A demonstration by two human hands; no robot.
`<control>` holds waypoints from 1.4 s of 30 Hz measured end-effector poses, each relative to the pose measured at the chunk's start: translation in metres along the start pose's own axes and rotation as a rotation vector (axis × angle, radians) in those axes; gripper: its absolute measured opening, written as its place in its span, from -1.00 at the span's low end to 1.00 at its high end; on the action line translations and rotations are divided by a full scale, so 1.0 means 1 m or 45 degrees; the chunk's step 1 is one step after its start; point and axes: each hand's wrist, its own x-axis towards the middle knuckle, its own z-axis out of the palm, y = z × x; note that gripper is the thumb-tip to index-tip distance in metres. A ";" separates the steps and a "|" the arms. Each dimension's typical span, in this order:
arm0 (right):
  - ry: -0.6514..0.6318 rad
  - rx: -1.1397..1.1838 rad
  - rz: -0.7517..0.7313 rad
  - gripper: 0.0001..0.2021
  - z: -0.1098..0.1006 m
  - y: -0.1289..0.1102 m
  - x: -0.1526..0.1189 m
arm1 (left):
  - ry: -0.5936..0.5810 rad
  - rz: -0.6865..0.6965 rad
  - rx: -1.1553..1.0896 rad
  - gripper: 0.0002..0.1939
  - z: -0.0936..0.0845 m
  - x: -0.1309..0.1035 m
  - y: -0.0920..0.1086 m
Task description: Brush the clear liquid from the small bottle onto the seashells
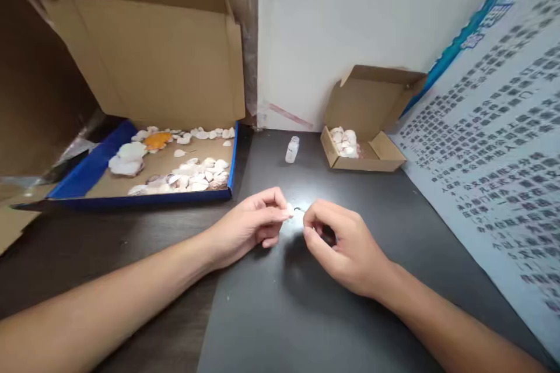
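Note:
In the middle of the view, my left hand [256, 218] pinches a small white shell [290, 210] between thumb and fingertips. A short dark strand [298, 209], perhaps a cord, shows between the shell and my right hand [339, 239]. The right hand's thumb and forefinger are brought together just to the right of the shell. Whether they hold the strand's end or something else is too small to see. Both hands are above the dark grey tabletop [262, 315], close to each other but apart.
At the left stands an open blue-edged cardboard box [144, 201] with many white shells and an orange shell [157, 140]. A smaller open carton [367, 164] of white shells is at the back right. Between them stands a little bottle [292, 150]. A printed sheet [481, 169] borders the right.

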 end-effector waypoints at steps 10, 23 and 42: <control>-0.036 0.019 -0.040 -0.89 0.001 -0.002 -0.002 | -0.019 0.041 0.104 -0.79 -0.002 -0.001 -0.004; 0.028 0.127 -0.281 -0.87 -0.001 -0.005 -0.003 | 0.003 0.089 0.117 -0.81 -0.003 0.001 -0.007; 0.018 0.140 -0.259 -0.84 -0.003 -0.005 -0.003 | 0.025 0.066 0.075 -0.83 -0.001 0.000 -0.004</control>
